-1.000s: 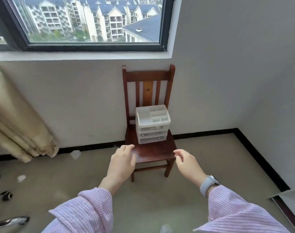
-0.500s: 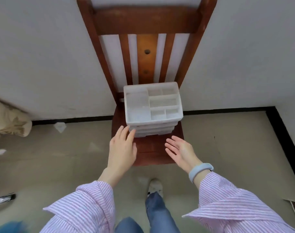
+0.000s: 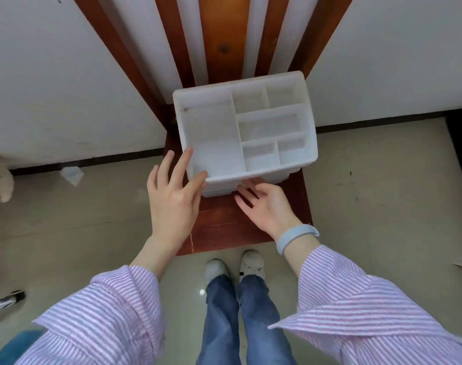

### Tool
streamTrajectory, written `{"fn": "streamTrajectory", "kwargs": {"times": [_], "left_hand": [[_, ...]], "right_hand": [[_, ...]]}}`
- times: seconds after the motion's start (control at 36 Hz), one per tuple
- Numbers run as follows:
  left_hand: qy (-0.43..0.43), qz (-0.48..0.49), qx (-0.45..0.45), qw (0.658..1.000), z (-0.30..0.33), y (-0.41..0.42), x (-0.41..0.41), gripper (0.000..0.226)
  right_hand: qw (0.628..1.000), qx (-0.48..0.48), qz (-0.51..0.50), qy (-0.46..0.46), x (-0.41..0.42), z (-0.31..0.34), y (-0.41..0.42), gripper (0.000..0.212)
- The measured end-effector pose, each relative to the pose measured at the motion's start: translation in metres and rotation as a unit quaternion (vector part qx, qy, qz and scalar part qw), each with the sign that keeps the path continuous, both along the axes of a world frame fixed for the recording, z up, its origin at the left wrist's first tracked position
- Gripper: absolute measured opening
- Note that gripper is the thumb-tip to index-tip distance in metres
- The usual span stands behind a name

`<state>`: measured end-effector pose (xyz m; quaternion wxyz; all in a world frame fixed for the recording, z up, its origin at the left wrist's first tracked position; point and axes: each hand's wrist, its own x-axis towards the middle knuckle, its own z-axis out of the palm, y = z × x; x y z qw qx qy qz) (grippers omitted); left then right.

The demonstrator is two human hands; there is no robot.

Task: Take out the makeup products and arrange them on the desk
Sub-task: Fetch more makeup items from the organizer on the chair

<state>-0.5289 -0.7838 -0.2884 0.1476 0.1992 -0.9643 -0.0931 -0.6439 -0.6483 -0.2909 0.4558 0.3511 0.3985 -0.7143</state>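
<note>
A person, now bent close over a white plastic compartmented drawer organiser [image 3: 247, 133] on a dark red-brown wooden chair [image 3: 240, 222], brings both hands up to it. The left hand [image 3: 173, 198], fingers straight, touches its near-left corner; the right hand [image 3: 266, 206], fingers loose and holding nothing, reaches under its front drawers. No makeup shows in the top compartments beyond the fingertips; nothing blocks the reach.
</note>
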Motion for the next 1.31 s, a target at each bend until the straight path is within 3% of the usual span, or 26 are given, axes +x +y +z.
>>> {"fn": "streamTrajectory", "kwargs": {"times": [0.31,0.44,0.53,0.69,0.75,0.89,1.0,1.17,1.25,1.31], "left_hand": [[0.002,0.004,0.027,1.000,-0.002,0.002,0.002,0.014],[0.014,0.026,0.075,0.997,0.006,0.015,0.004,0.034],[0.037,0.021,0.089,0.995,0.015,0.033,0.018,0.035],[-0.057,-0.060,0.046,0.995,-0.003,0.057,0.040,0.026],[-0.061,-0.060,0.038,0.996,-0.011,0.057,0.037,0.016],[-0.073,-0.063,0.017,0.995,-0.011,0.061,0.034,0.035],[-0.062,-0.065,0.007,0.996,-0.007,0.067,0.042,0.035],[-0.080,-0.062,0.007,0.995,-0.012,0.077,0.054,0.039],[-0.089,-0.053,0.019,0.994,-0.013,0.079,0.054,0.040],[-0.094,-0.052,0.020,0.994,-0.014,0.079,0.054,0.040]], "right_hand": [[0.999,0.040,0.009,0.001,0.052,0.006,0.033,0.018],[0.999,0.044,0.000,-0.009,0.059,0.009,0.044,0.022],[0.999,0.037,0.016,-0.004,0.057,0.013,0.049,0.024],[0.984,0.127,0.116,0.044,0.047,0.016,0.055,0.035],[0.969,0.183,0.142,0.082,0.045,0.017,0.053,0.028],[0.943,0.264,0.162,0.119,0.046,0.023,0.049,0.018],[0.932,0.282,0.175,0.145,0.048,0.024,0.054,0.017],[0.930,0.273,0.221,0.106,0.061,0.023,0.067,0.023],[0.881,0.335,0.292,0.163,0.061,0.030,0.072,0.040],[0.799,0.410,0.338,0.282,0.060,0.034,0.075,0.051]]}}
